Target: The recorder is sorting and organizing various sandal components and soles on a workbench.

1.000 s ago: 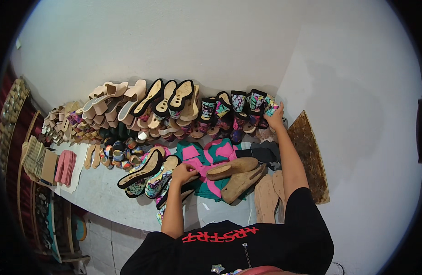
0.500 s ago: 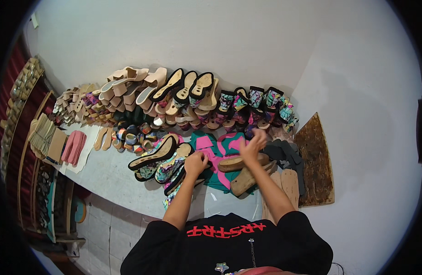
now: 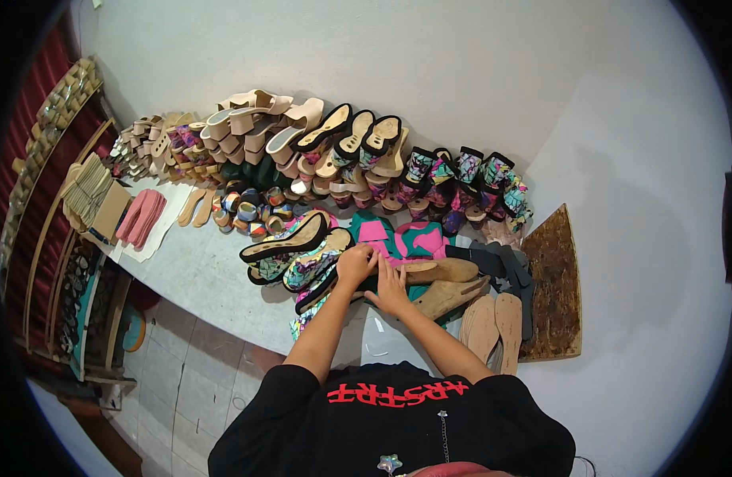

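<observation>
The lasts (image 3: pixel 444 273) lie on the table (image 3: pixel 215 282), just right of the hands, covering part of the pink pieces (image 3: pixel 420 241) and green pieces (image 3: pixel 367 217). The left hand (image 3: pixel 356 265) is curled, the right hand (image 3: pixel 391 289) has its fingers stretched out; they meet, and I cannot tell whether either grips anything, since they hide what is beneath. Patterned wedges (image 3: pixel 298 235) crowd the left hand. Rightward lie tan insoles (image 3: pixel 507 324), grey pieces (image 3: pixel 515 270) and a brown board (image 3: pixel 555 290). Stacked shoes (image 3: pixel 382 143) line the wall behind.
</observation>
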`<state>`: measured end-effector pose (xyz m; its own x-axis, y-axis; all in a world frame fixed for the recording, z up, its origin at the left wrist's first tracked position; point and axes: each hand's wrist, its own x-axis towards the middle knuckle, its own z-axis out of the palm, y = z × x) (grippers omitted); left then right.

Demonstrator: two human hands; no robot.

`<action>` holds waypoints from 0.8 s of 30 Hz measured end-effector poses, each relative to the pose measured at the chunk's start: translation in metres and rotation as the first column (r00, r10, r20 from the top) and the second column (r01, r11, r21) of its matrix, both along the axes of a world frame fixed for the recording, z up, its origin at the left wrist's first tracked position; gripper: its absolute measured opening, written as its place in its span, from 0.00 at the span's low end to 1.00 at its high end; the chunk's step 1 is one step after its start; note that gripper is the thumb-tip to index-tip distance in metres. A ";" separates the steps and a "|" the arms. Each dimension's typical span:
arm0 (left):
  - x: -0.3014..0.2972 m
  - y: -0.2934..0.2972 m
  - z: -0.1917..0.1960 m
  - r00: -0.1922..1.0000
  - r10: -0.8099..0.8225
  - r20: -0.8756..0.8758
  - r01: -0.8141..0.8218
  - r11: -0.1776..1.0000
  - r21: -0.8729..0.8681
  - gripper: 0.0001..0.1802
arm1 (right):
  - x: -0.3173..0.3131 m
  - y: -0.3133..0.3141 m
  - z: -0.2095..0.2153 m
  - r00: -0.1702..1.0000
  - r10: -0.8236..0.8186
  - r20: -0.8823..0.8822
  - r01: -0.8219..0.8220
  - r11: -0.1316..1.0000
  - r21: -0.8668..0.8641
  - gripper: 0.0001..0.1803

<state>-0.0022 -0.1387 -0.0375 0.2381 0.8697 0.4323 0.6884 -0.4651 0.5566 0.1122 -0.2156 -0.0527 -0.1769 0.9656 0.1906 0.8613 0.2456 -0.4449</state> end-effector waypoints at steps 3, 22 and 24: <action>-0.003 0.002 0.003 0.997 -0.006 0.078 0.006 1.000 -0.002 0.12 | 0.000 0.006 0.004 0.999 0.000 -0.041 -0.002 0.999 -0.046 0.55; -0.082 -0.065 0.015 0.969 -0.198 -0.151 0.172 0.970 -0.171 0.46 | -0.011 -0.005 -0.007 0.984 -0.127 0.121 0.128 0.992 0.000 0.37; -0.081 -0.063 0.014 0.969 -0.177 -0.171 0.150 0.976 -0.158 0.41 | -0.011 -0.007 -0.006 0.981 -0.170 0.092 0.171 0.985 -0.005 0.39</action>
